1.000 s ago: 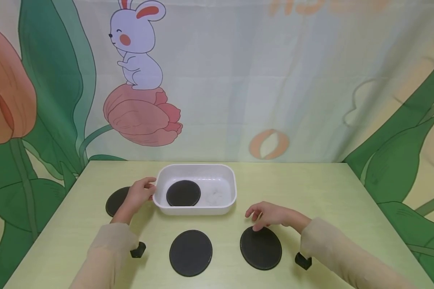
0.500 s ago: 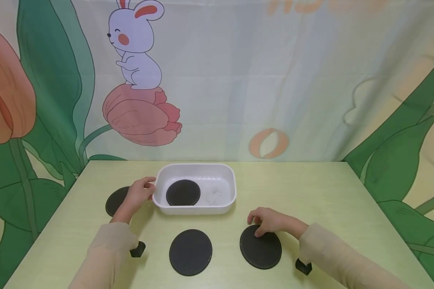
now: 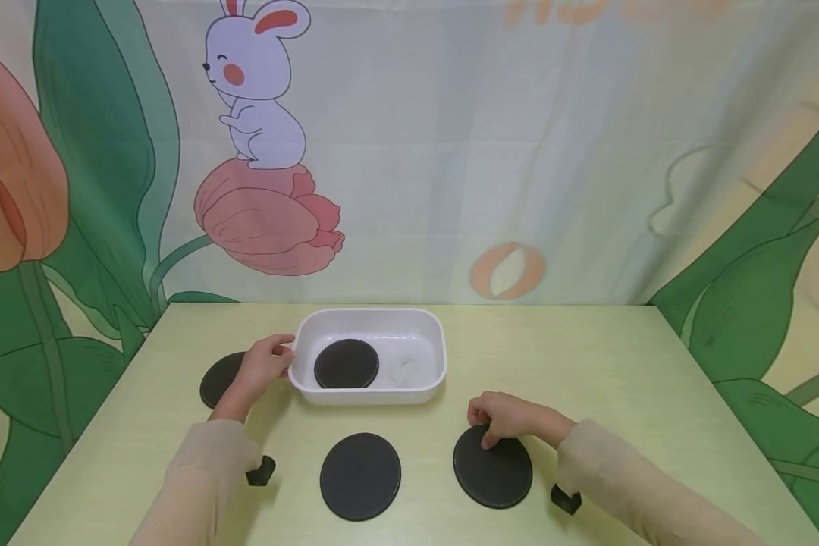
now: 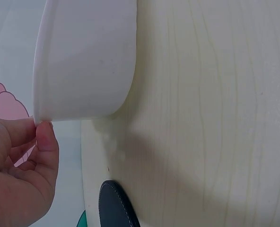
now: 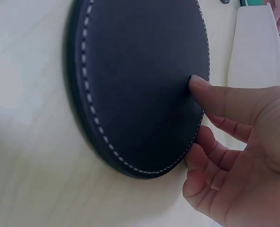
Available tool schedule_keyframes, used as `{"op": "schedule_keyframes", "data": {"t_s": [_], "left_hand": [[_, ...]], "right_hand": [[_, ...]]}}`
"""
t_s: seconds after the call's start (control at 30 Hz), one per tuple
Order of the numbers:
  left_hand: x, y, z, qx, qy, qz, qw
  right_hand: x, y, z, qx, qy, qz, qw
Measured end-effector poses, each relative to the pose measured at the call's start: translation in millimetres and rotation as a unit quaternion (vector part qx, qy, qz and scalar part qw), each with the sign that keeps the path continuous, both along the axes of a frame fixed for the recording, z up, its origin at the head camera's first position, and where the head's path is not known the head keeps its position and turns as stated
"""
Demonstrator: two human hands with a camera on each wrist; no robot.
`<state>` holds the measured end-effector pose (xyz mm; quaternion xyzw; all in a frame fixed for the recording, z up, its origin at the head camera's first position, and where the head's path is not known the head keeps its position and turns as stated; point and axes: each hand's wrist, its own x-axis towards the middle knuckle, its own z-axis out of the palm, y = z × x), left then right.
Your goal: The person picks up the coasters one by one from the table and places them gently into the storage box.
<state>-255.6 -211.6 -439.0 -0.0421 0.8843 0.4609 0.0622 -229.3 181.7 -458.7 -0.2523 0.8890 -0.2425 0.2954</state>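
Lengthwise, the white tray point(image 3: 368, 397) runs left to right across the table point(image 3: 587, 364).

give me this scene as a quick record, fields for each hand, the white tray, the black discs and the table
left hand: pinches the rim of the white tray at its left end
right hand: grips the far edge of the right disc, thumb on top
tray contents: inner disc
discs outside: three; right disc, middle disc, left disc (partly hidden)
table: pale yellow
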Motion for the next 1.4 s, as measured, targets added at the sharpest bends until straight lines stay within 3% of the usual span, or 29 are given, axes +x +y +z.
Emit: {"op": "schedule_keyframes", "data": {"t_s": [1.03, 1.4], "left_hand": [[1.1, 0.3, 0.0, 0.005, 0.0, 0.005, 1.0], [2.6, 1.2, 1.4, 0.001, -0.004, 0.006, 1.0]], "right_hand": [[3.6, -10.9, 9.5, 0.07, 0.041, -0.003, 0.9967], [3.3, -7.4, 14.5, 0.068, 0.01, -0.003, 0.9976]]}}
